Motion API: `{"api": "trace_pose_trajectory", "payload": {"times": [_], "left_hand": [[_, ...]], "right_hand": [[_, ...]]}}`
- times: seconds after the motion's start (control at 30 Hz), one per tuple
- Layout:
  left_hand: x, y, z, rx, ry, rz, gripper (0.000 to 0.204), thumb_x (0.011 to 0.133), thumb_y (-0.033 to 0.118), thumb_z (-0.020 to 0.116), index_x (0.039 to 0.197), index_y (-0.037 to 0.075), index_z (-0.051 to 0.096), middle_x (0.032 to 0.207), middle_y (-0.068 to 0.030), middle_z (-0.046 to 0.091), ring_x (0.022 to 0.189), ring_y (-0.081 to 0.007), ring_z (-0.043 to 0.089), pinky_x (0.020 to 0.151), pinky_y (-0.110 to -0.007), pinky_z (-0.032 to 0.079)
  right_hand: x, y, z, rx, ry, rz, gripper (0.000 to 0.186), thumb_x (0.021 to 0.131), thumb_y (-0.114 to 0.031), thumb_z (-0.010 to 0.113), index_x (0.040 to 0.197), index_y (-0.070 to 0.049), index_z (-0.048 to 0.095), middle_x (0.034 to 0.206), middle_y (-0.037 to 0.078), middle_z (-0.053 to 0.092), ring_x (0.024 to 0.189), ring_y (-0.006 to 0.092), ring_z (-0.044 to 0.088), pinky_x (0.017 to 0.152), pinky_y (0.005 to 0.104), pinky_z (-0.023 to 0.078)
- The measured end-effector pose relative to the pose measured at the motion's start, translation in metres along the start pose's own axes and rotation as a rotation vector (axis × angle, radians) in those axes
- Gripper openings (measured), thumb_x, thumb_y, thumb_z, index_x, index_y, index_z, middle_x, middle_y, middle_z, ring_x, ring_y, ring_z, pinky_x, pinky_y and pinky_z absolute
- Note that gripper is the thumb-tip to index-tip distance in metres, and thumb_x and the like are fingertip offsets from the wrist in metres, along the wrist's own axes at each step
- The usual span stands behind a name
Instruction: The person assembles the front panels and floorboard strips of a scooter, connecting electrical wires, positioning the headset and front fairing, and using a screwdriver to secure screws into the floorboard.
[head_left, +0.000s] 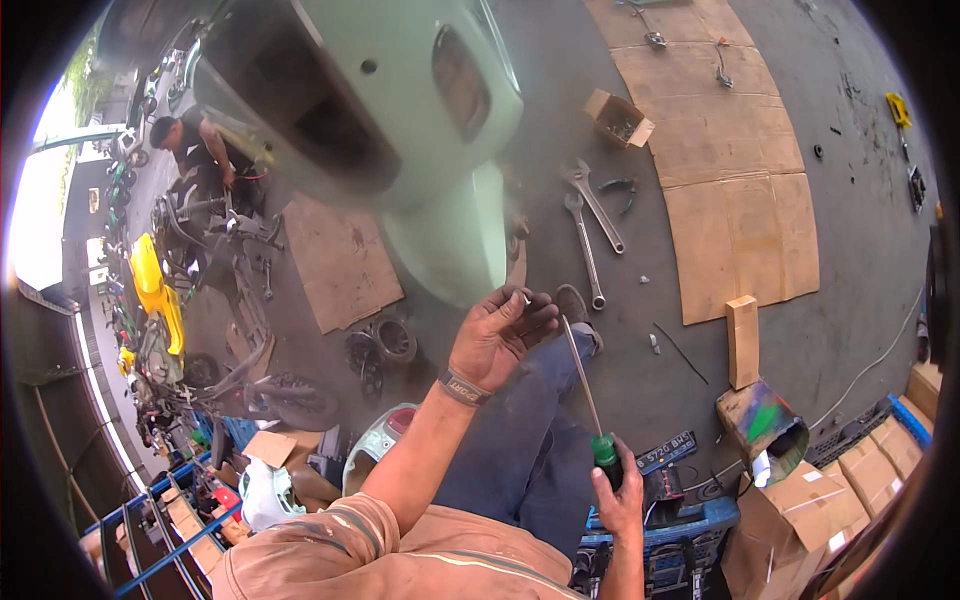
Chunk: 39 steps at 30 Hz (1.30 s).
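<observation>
Right hand [620, 492] clamps screwdriver's green handle [606, 450]; shaft [580, 370] runs up-left, tip meeting left hand [497, 338], fingers curled shut around something small, can't tell what, under pale green scooter panel [400, 110]

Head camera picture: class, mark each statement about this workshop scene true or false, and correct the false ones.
1. The right hand grips a screwdriver with a green handle. True.
2. The left hand holds a hammer. False: its fingers are curled by the screwdriver's tip, no hammer in it.
3. Two wrenches lie on the grey floor. True.
4. The small cardboard box beyond the wrenches is taped shut. False: it is open.
5. Flat cardboard sheets lie on the floor. True.
</observation>
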<state>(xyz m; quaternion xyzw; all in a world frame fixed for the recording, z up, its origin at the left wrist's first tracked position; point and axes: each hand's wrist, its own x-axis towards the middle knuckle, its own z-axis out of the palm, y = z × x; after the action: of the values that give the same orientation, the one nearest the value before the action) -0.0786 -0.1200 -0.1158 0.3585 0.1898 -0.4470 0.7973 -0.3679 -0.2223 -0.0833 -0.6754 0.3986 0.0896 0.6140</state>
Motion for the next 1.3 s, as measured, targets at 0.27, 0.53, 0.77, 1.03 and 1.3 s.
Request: {"api": "trace_pose_trajectory", "payload": {"times": [0.27, 0.53, 0.77, 1.03, 1.3], "left_hand": [[-0.109, 0.004, -0.063, -0.094, 0.145, 0.177, 0.013, 0.097, 0.017, 0.063, 0.103, 0.006, 0.063, 0.107, -0.0123, 0.069, 0.104, -0.0285, 0.068, 0.096, -0.048, 0.054], [-0.168, 0.084, -0.162, -0.305, 0.190, 0.238, 0.017, 0.095, 0.020, 0.066, 0.102, 0.005, 0.062, 0.106, -0.0132, 0.068, 0.105, -0.0287, 0.067, 0.095, -0.046, 0.054], [-0.194, 0.174, -0.297, -0.496, 0.233, 0.321, 0.016, 0.097, 0.018, 0.063, 0.104, 0.004, 0.060, 0.106, -0.0167, 0.068, 0.102, -0.0306, 0.068, 0.095, -0.047, 0.056], [-0.229, 0.293, -0.410, -0.553, 0.455, 0.478, 0.014, 0.097, 0.018, 0.062, 0.105, 0.007, 0.063, 0.102, -0.0121, 0.070, 0.099, -0.0278, 0.070, 0.093, -0.048, 0.057], [-0.204, 0.340, -0.427, -0.539, 0.476, 0.380, 0.016, 0.097, 0.021, 0.063, 0.103, 0.007, 0.061, 0.102, -0.0107, 0.070, 0.096, -0.0275, 0.071, 0.089, -0.047, 0.059]], "right_hand": [[-0.069, -0.003, 0.073, -0.203, 0.154, -0.225, 0.052, 0.084, -0.028, 0.073, 0.125, 0.000, 0.059, 0.101, 0.017, 0.066, 0.094, 0.0345, 0.066, 0.083, 0.0407, 0.052], [-0.064, -0.048, 0.175, -0.405, 0.014, -0.390, 0.047, 0.082, -0.030, 0.078, 0.119, -0.004, 0.064, 0.093, 0.014, 0.066, 0.084, 0.0315, 0.066, 0.074, 0.0400, 0.053], [-0.021, -0.110, 0.318, -0.596, -0.173, -0.402, 0.047, 0.084, -0.033, 0.076, 0.121, -0.007, 0.065, 0.091, 0.016, 0.065, 0.080, 0.0349, 0.065, 0.072, 0.0415, 0.052], [0.016, -0.166, 0.481, -0.553, -0.381, -0.273, 0.042, 0.086, -0.022, 0.073, 0.124, -0.007, 0.064, 0.096, 0.015, 0.068, 0.087, 0.0309, 0.067, 0.078, 0.0374, 0.053], [0.044, -0.203, 0.522, -0.627, -0.332, -0.307, 0.044, 0.085, -0.023, 0.075, 0.125, -0.008, 0.064, 0.093, 0.013, 0.067, 0.082, 0.0300, 0.066, 0.075, 0.0382, 0.054]]}}
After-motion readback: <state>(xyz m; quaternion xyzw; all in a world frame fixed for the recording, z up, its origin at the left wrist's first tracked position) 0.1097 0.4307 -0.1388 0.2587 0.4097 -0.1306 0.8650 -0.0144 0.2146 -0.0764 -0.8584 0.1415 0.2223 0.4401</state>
